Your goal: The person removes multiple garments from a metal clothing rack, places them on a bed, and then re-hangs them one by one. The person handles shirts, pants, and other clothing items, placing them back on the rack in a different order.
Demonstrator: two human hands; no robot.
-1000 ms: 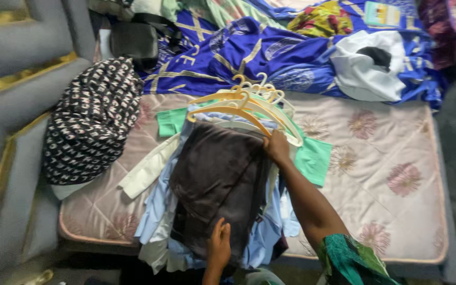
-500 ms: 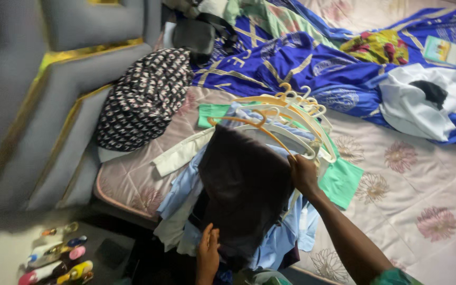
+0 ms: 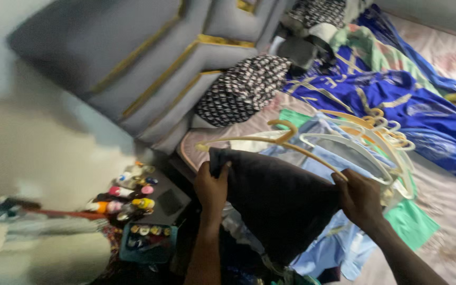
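1. Grey padded headboard (image 3: 149, 68) with gold trim fills the upper left of the view; it stands at the head edge of the bed, and a black-and-white patterned bundle (image 3: 244, 87) leans against it there.
2. Small bottles with coloured caps (image 3: 127, 195) sit in a cluster on a low dark stand beside the bed's near corner, with a teal tray (image 3: 149, 243) of small items just in front; blur hides what they are.
3. Left hand (image 3: 211, 189) is closed in a grip on the upper left corner of a dark brown garment (image 3: 281, 203), thumb in front and fingers behind, which holds the cloth spread out.
4. That dark garment hangs from an orange hanger (image 3: 270, 141), raised just above the bed's near edge and clear of the clothes below it.
5. Right hand (image 3: 360, 198) is closed in a grip on the garment's upper right corner, right at the hanger's arm, so both hands carry it level.
6. White and orange hangers (image 3: 381, 132) lie fanned together just behind, hooks bunched, atop a pile of pale blue and green clothes (image 3: 344, 237) on the pink floral mattress (image 3: 449, 232).
7. Blue patterned sheet (image 3: 397, 100) lies rumpled across the bed's far right side.
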